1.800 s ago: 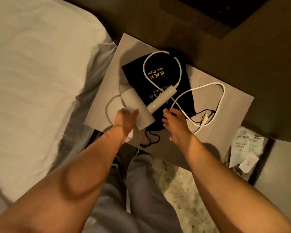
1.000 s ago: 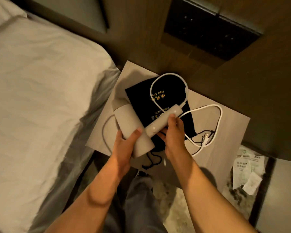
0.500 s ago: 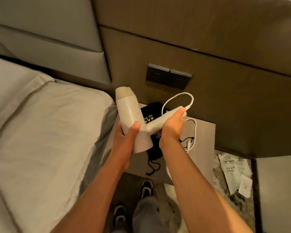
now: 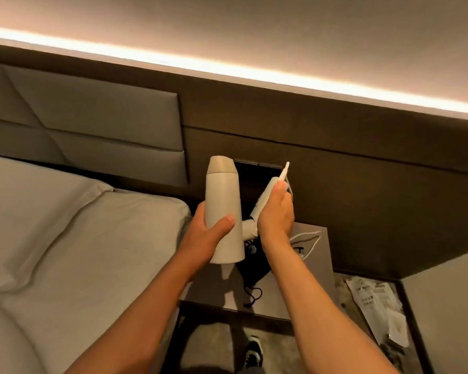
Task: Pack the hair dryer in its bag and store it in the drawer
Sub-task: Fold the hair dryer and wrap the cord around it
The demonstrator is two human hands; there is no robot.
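Bed (image 4: 65, 238) at nine o'clock, nightstand (image 4: 316, 265) at centre-right. White hair dryer (image 4: 223, 211) held aloft above nightstand, barrel upright. Left hand (image 4: 208, 236) wrapped around barrel, thumb across front. Right hand (image 4: 276, 214) closed on folding handle, angled toward one o'clock. Black drawstring bag (image 4: 251, 271) flat on nightstand beneath, white cord (image 4: 305, 238) at three o'clock of it.
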